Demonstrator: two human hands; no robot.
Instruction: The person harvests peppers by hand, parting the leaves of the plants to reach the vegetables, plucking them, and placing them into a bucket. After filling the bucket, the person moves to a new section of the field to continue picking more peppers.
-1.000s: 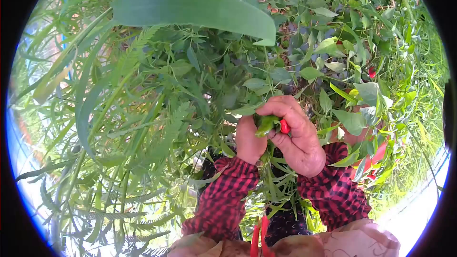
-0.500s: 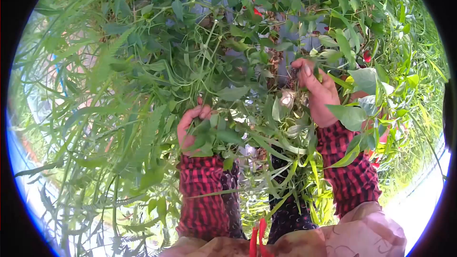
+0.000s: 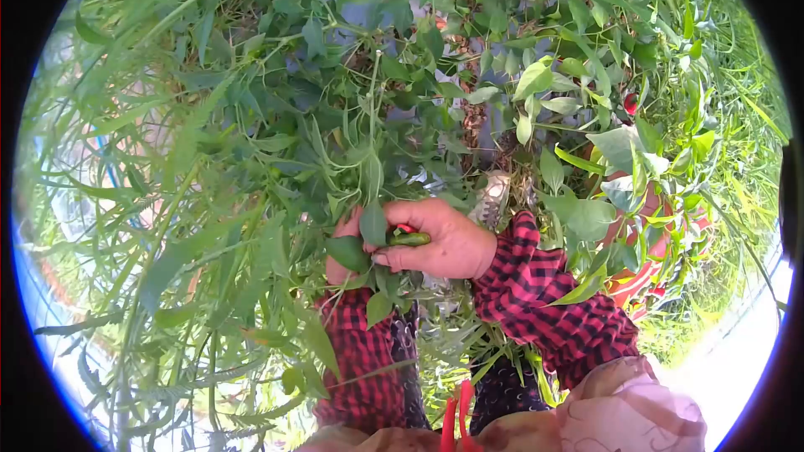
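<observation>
My right hand reaches across to the left and is closed around a green chili pepper, with a bit of red showing beside it. Its fingertips meet my left hand among the leaves of a pepper plant. Broad leaves cover most of my left hand, so its fingers are hidden. One red chili pepper hangs among foliage on the right.
Dense stems and long grass crowd the left side. At the right, behind leaves, stands a red container. My shoe shows between the plants. Red ties hang at the bottom near pale cloth.
My right hand has moved left and down from the right-hand foliage to my left hand, and a green chili pepper now shows in it. Leaves now cover more of my left hand.
</observation>
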